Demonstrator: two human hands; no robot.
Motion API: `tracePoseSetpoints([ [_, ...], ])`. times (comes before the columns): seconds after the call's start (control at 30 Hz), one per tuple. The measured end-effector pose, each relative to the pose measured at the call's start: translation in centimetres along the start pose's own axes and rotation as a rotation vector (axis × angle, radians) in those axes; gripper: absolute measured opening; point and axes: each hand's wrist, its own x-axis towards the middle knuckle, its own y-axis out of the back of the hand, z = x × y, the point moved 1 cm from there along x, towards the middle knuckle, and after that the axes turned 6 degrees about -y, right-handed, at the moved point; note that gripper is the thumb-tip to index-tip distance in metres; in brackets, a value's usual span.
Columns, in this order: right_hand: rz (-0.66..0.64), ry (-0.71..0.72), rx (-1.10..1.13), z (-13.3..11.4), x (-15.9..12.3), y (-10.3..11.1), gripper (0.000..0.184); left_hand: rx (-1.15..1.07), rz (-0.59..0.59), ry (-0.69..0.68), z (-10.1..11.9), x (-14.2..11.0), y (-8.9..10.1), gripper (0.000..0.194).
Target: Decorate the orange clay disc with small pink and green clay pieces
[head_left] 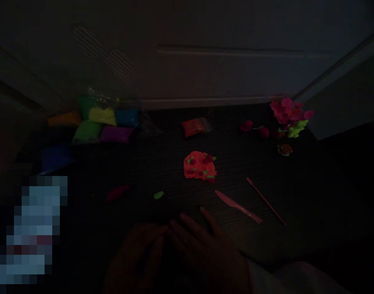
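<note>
The scene is very dark. My left hand point(139, 251) is at the bottom centre, its fingers curled in toward the fingertips of my right hand point(205, 247). Whatever the left fingers pinch is too dark to make out. My right hand lies palm down with fingers stretched and slightly spread. Just beyond the hands is a small light-green clay leaf point(158, 195), with a dark red clay lump point(118, 193) to its left. Farther off lies a flat orange-red clay piece point(195, 171) dotted with dark red balls and green bits. A pink plastic knife point(235, 205) rests right of it.
A thin pink stick tool point(266, 201) lies beyond the knife. Several bags of coloured clay point(116, 134) are heaped at back left, an orange bag point(193, 127) at back centre. Clay cherries point(263, 132) and pink flowers point(287, 110) stand back right. A blurred bright screen point(36, 228) is at left.
</note>
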Motion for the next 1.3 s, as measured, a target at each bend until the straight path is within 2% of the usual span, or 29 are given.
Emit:
tracePoseSetpoints([
  [0.1,-0.030,-0.065,0.004,-0.1,0.2,-0.1,0.053,-0.011,0.002,0.041,0.0,0.0,0.0,0.017],
  [0.2,0.030,0.019,0.043,-0.5,0.2,-0.2,0.041,-0.035,0.002,0.043,0.1,0.0,-0.1,0.018],
  [0.33,-0.056,-0.097,0.039,-0.3,0.2,-0.3,0.055,-0.029,0.007,0.062,0.1,-0.2,-0.1,0.015],
  [0.47,0.128,0.043,0.005,-0.3,0.1,-0.2,0.041,-0.028,0.014,0.050,0.1,-0.3,-0.2,0.015],
  [0.57,-0.011,-0.094,-0.006,-0.3,0.0,-0.2,0.050,-0.026,0.003,0.051,0.2,-0.2,-0.1,0.015],
  [0.7,-0.034,0.016,0.053,-0.6,0.2,0.2,0.050,-0.042,0.036,0.053,0.4,0.0,0.0,0.015],
  [0.83,-0.123,-0.156,0.064,-0.6,0.4,0.6,0.051,-0.066,0.024,0.093,0.3,-0.2,-0.1,0.015],
  [0.97,-0.171,-0.046,0.130,-0.9,0.4,0.7,0.054,-0.119,0.023,0.149,0.3,-0.3,-0.3,0.016],
  [1.13,-0.101,-0.193,0.076,-1.0,0.3,0.7,0.051,-0.184,0.069,0.182,0.4,-0.1,-0.5,0.018],
  [1.23,-0.104,-0.089,0.097,-1.6,0.2,0.6,0.054,-0.213,0.090,0.191,0.3,0.0,-0.6,0.019],
  [1.3,-0.095,-0.097,0.105,-1.9,0.2,0.6,0.054,-0.237,0.105,0.196,0.3,0.0,-0.6,0.019],
])
